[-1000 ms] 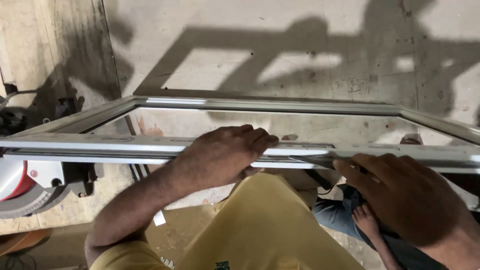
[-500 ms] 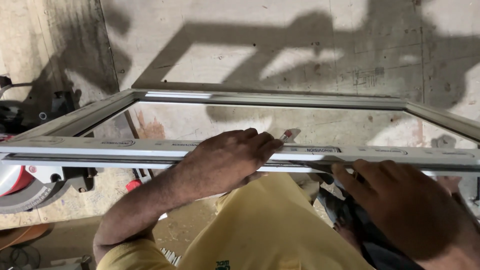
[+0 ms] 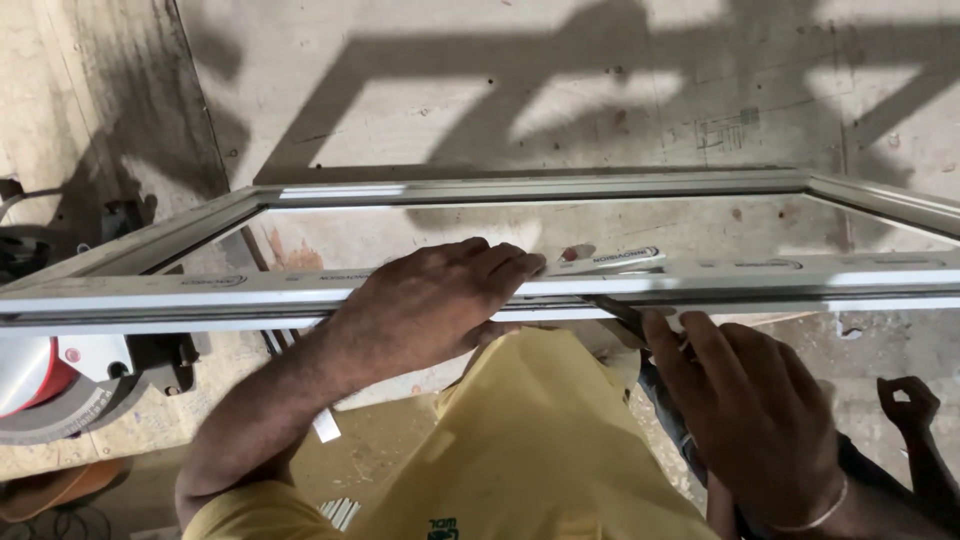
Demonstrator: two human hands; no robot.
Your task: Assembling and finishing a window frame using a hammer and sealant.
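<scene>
From the head view, a white window frame (image 3: 700, 185) of long hollow profiles lies nearly level in front of the person, above a concrete floor (image 3: 560, 90) that shows its shadow. The near rail crosses the picture from left to right, the far rail runs parallel beyond it, and angled side pieces join them at either end.

The left hand (image 3: 430, 300) lies flat over the top of the near rail, palm down, fingers stretched together along the profile and not curled round it — pressing, not gripping. The right hand (image 3: 755, 410) sits lower and to the right, just under the rail, its fingers bunched and pointing up at a thin dark strip (image 3: 615, 308) that runs along the rail's lower edge. The fingertips touch or nearly touch that strip; whether they pinch it I cannot tell.

The frame looks stiff and fairly light for its span, but awkward — long rails would twist at the corners if lifted by one end. Its smooth glossy faces probably slip under a flat palm, so a wrap round the rail near a corner seems the safer hold.

At the left edge stands a red and grey power saw (image 3: 45, 385), well apart from both hands. The person's yellow shirt (image 3: 540, 450) fills the bottom centre.
</scene>
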